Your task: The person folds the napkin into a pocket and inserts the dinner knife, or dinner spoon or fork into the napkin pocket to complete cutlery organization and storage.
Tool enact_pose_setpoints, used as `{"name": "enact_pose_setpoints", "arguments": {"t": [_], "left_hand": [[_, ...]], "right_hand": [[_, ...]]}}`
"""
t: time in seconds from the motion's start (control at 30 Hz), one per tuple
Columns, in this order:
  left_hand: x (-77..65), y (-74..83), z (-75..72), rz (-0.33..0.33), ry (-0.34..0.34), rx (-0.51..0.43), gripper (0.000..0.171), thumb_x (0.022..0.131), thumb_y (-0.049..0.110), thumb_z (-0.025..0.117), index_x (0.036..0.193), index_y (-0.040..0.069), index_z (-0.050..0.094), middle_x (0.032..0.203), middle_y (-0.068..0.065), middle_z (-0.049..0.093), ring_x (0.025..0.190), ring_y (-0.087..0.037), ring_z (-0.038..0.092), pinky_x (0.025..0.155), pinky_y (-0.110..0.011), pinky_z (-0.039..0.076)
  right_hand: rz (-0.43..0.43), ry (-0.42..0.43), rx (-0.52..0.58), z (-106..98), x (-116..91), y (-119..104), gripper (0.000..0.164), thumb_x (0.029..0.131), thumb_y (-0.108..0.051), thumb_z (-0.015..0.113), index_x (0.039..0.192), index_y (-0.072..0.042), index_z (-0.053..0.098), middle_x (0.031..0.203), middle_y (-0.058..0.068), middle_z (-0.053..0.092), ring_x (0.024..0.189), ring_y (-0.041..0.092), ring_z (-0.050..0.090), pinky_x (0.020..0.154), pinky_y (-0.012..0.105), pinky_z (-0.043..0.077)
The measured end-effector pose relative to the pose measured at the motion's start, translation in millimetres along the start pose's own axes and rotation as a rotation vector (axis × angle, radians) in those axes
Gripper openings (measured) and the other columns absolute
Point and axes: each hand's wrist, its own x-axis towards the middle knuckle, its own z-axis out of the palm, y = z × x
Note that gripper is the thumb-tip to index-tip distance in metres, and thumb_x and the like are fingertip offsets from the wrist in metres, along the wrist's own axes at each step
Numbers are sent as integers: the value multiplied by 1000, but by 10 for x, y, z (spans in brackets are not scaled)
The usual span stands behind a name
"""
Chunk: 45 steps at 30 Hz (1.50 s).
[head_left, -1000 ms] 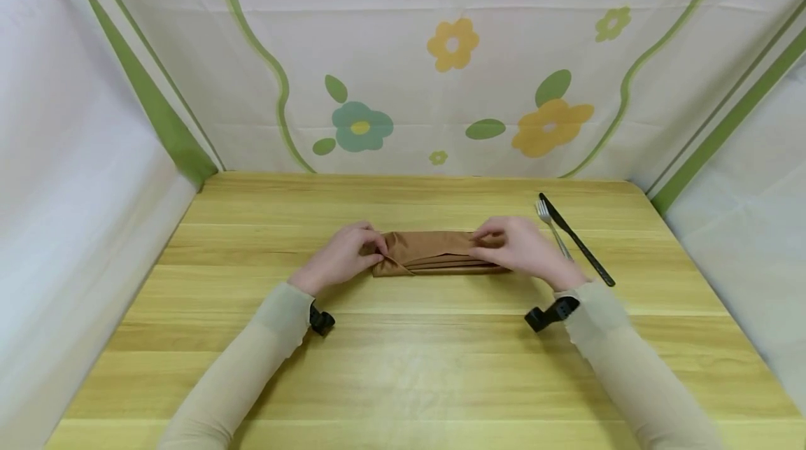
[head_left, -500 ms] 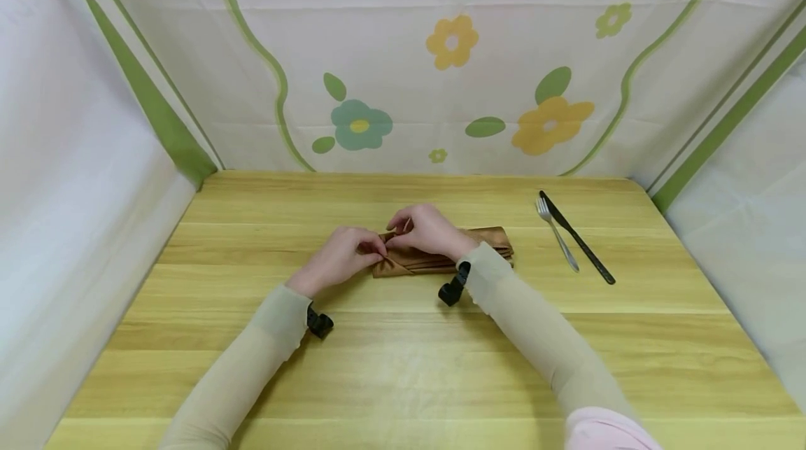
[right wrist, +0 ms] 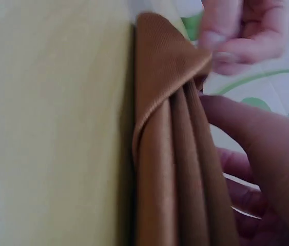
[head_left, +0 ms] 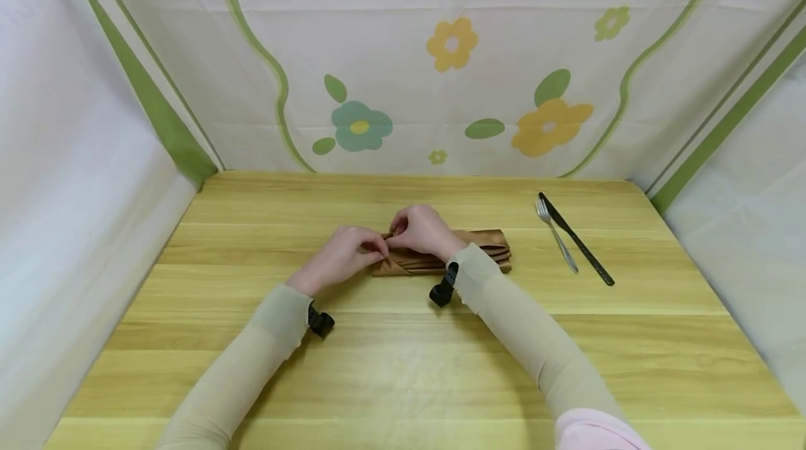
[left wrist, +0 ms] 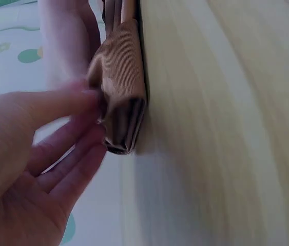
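A brown cloth napkin (head_left: 491, 240), folded into a long pleated strip, lies across the middle of the table. At its left end my left hand (head_left: 343, 256) pinches a turned-over corner between thumb and fingertips. My right hand (head_left: 423, 229) reaches over the strip close by, and its forearm covers part of the pleats. In the right wrist view, the thumb of the right hand (right wrist: 280, 154) presses the napkin (right wrist: 167, 77) just below the diagonal fold, with the fingers behind it. The left wrist view shows the stacked layers at the napkin's end (left wrist: 126, 120).
To the right, a silver fork (head_left: 562, 243) and a black knife (head_left: 579, 240) lie side by side, pointing away. The wooden table (head_left: 403, 380) ends at a flower-printed curtain (head_left: 403, 72) at the back, with pale cloth walls on both sides.
My right hand has left the napkin's right end and moved left, next to the left hand, uncovering the right end and the fork. The left hand keeps its pinch in place.
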Motion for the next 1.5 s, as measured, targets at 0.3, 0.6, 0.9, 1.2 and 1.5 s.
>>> {"name": "enact_pose_setpoints", "arguments": {"t": [0.3,0.6,0.9,1.2,1.5], "left_hand": [[3,79,-6,-29,-42,-13,10,89,8,81,98,12,79,95,4,73,88,-12,67,78,-36,56],[-47,26,32,-34,-106,103,28,85,15,86,111,12,78,104,2,69,92,-14,61,81,-34,52],[-37,25,55,-96,-101,96,29,84,12,86,111,8,76,101,1,70,90,-15,61,80,-32,52],[-43,7,54,-110,-94,57,22,84,9,86,104,9,76,96,3,69,87,-13,64,77,-28,54],[-48,25,54,-72,-70,90,9,91,7,78,100,10,77,94,3,71,84,-9,64,76,-27,55]], "right_hand": [[-42,-45,89,-121,-87,58,25,92,-23,79,112,-9,77,99,-2,71,84,14,65,75,32,55],[-66,-27,121,-490,-498,216,34,93,-27,79,121,-8,75,111,3,71,91,15,66,76,33,57],[-55,-39,-149,-756,-1129,473,50,76,-35,92,119,-14,77,104,-3,65,92,16,59,82,41,51],[-61,-6,-221,-732,-1497,698,15,88,-10,83,100,-19,80,94,-10,65,84,10,62,76,37,55],[-51,12,-212,-746,-1549,749,27,85,-1,80,108,-14,80,99,-5,63,80,14,57,68,34,50]]}}
